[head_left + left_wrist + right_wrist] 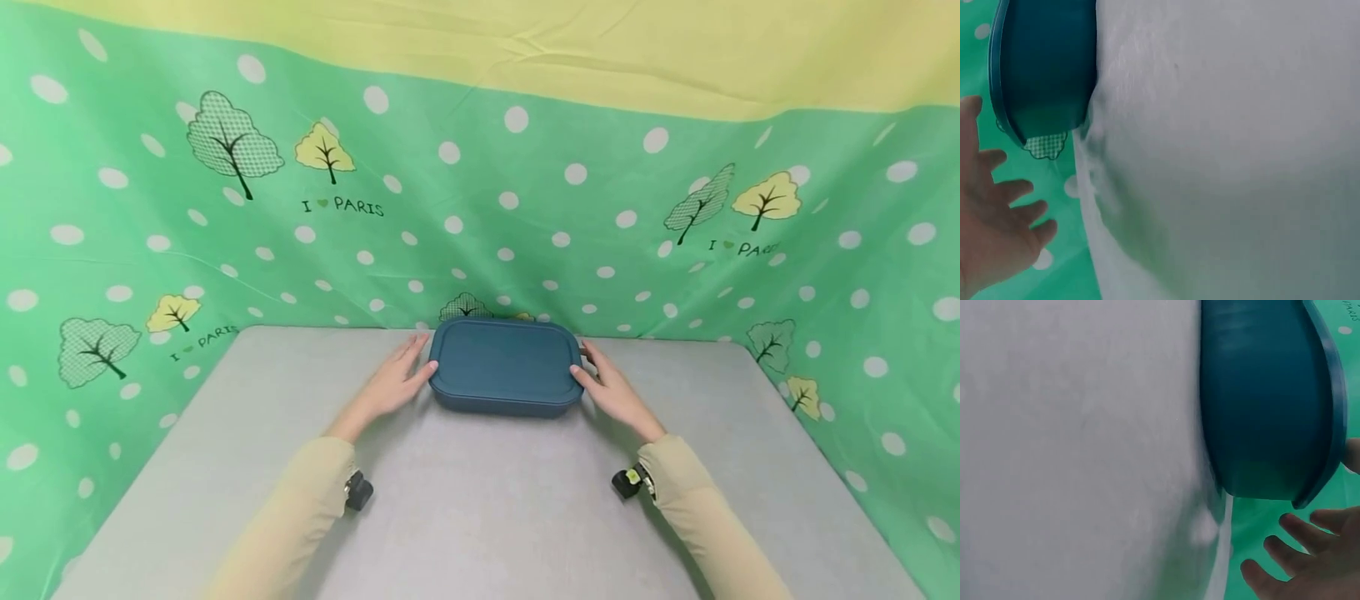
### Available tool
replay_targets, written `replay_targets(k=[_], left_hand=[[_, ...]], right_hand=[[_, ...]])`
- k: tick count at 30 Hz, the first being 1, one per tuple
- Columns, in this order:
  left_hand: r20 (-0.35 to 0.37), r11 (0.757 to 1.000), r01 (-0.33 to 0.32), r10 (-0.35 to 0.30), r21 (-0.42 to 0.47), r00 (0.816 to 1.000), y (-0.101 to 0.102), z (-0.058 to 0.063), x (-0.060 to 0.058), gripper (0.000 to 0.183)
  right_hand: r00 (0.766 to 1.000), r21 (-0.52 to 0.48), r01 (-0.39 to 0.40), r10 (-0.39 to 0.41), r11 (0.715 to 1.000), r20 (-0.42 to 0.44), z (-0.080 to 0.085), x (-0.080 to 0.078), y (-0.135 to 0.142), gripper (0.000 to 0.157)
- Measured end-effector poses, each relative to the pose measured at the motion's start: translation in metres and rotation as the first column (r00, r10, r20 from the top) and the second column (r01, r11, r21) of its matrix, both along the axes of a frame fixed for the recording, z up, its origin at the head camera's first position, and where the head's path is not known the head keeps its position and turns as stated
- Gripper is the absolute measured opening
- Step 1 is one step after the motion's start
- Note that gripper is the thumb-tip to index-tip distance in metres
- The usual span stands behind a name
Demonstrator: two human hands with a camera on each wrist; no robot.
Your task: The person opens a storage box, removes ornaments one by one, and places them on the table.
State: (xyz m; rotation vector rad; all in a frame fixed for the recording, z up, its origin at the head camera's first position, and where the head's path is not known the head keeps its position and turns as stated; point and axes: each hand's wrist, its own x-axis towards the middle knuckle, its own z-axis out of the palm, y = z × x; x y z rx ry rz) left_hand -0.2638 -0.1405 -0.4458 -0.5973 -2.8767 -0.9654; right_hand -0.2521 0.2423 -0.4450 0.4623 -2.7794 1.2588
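A dark blue lunch box (506, 362) with a rounded lid sits near the table's far edge, its long side facing me. My left hand (393, 379) is at its left end, thumb by the lid's rim. In the left wrist view, that hand (997, 219) has spread fingers, with a gap between them and the box (1047, 62). My right hand (611, 387) is at the right end, with the thumb over the lid's edge. In the right wrist view, the right hand's (1310, 556) other fingers are spread and apart from the box (1266, 400).
The box stands on a grey cloth-covered table (495, 508). Behind the table and at both sides hangs a green curtain (480, 242) with white dots and printed trees. Each wrist carries a small black camera, as on the left wrist camera (359, 491).
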Motion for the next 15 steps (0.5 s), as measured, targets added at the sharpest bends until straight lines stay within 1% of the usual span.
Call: replay_targets(k=[3,5,6,7,9,10,13,15], left_hand=[[0.081,0.994,0.023,-0.032,0.109,0.996,0.002,-0.002,-0.006,0.071],[0.143,0.98,0.024,-0.054,0.2,0.988,0.003,-0.004,-0.01,0.074],[0.169,0.968,0.029,-0.073,0.248,0.983,0.003,-0.005,-0.012,0.075],[0.192,0.954,0.033,-0.095,0.299,0.977,0.003,-0.006,-0.013,0.075],[0.229,0.909,0.04,-0.147,0.414,0.962,0.005,-0.009,-0.016,0.075],[0.242,0.89,0.039,-0.166,0.454,0.956,0.005,-0.01,-0.017,0.074],[0.286,0.837,0.027,-0.217,0.547,0.933,0.008,-0.012,-0.017,0.073],[0.32,0.819,0.005,-0.23,0.573,0.919,0.009,-0.013,-0.016,0.074]], right_hand=[[1.0,-0.038,-0.009,0.01,0.999,0.017,-0.002,-0.005,-0.001,0.066],[0.999,-0.072,-0.017,0.019,0.997,0.038,-0.003,-0.007,-0.001,0.065],[0.998,-0.091,-0.02,0.024,0.996,0.049,-0.002,-0.008,-0.002,0.065],[0.998,-0.111,-0.025,0.031,0.994,0.058,-0.001,-0.008,-0.002,0.064],[0.995,-0.17,-0.024,0.041,0.985,0.095,0.005,-0.006,-0.004,0.064],[0.993,-0.191,-0.021,0.043,0.981,0.111,0.009,-0.005,-0.005,0.063],[0.986,-0.233,0.007,0.032,0.972,0.166,0.022,0.0,-0.01,0.064],[0.979,-0.253,0.028,0.024,0.967,0.202,0.026,0.001,-0.012,0.065]])
